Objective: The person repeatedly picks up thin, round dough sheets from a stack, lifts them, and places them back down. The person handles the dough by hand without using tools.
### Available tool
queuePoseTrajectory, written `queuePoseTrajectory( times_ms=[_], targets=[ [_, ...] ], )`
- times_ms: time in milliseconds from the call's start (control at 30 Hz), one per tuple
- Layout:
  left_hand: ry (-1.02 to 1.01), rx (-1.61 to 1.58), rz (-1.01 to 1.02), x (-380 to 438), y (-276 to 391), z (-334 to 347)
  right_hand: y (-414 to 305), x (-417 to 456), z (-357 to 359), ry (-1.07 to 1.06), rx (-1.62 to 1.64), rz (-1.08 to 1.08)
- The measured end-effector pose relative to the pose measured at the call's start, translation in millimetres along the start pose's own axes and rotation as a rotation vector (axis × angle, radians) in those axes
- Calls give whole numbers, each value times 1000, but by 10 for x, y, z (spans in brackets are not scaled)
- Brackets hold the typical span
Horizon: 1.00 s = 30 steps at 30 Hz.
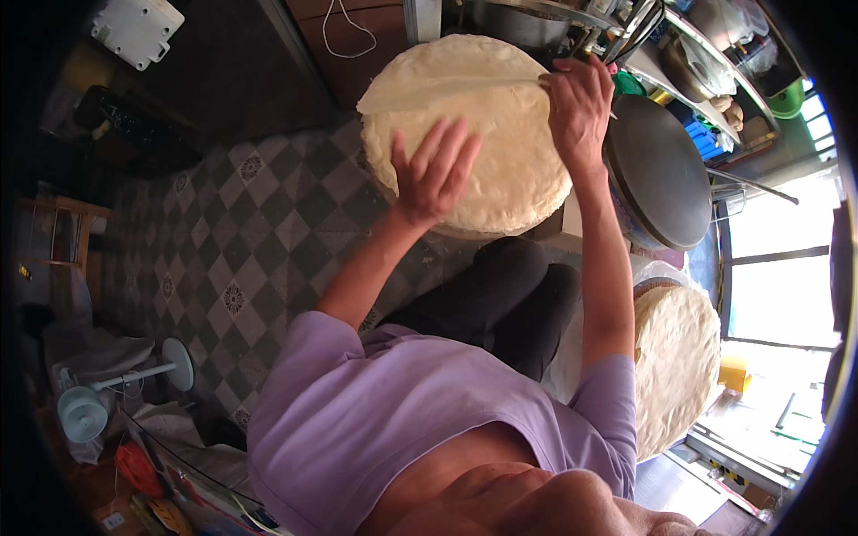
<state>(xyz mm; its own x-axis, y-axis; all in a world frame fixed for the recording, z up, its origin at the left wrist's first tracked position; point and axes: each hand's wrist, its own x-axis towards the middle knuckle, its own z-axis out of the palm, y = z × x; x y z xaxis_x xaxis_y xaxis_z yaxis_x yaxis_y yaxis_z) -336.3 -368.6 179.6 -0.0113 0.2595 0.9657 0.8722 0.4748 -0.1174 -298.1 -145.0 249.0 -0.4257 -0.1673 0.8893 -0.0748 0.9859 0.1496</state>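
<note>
A thick round stack of thin flatbread sheets [509, 147], pale and ragged at the rim, lies before me. My left hand [432, 174] is over its near left part, palm down and fingers spread, holding nothing; whether it presses on the top sheet I cannot tell. At the far right rim, my right hand [582, 100] is closed around a slim tool [613, 115], one end of which pokes out beside the wrist. From that hand a pale narrow band runs leftward across the stack; whether it is a blade or a folded sheet edge is unclear.
Right of the stack stands a round dark griddle [660, 171]. A second flatbread stack [677, 365] is beside my right arm, near the bright window [777, 295]. Shelves [670, 74] hold pots and bags. A pale fan [84, 414] lies at the left, beyond the tiled floor [255, 228].
</note>
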Motion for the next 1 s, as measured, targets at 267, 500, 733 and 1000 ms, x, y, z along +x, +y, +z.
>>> queuePoseTrajectory(
  times_ms=[267,500,733,1000],
  targets=[
    [-756,-297,-240,-808,-283,946,248,508,131,-5,-71,-63],
    [-1058,-82,-343,-674,-463,1907,473,684,132,49,-93,-66],
    [-1136,-40,-430,-590,-557,2240,596,958,-23,121,-53,-17],
    [-461,-309,-852,-713,-577,2219,887,1610,-641,163,-122,-118]
  ],
)
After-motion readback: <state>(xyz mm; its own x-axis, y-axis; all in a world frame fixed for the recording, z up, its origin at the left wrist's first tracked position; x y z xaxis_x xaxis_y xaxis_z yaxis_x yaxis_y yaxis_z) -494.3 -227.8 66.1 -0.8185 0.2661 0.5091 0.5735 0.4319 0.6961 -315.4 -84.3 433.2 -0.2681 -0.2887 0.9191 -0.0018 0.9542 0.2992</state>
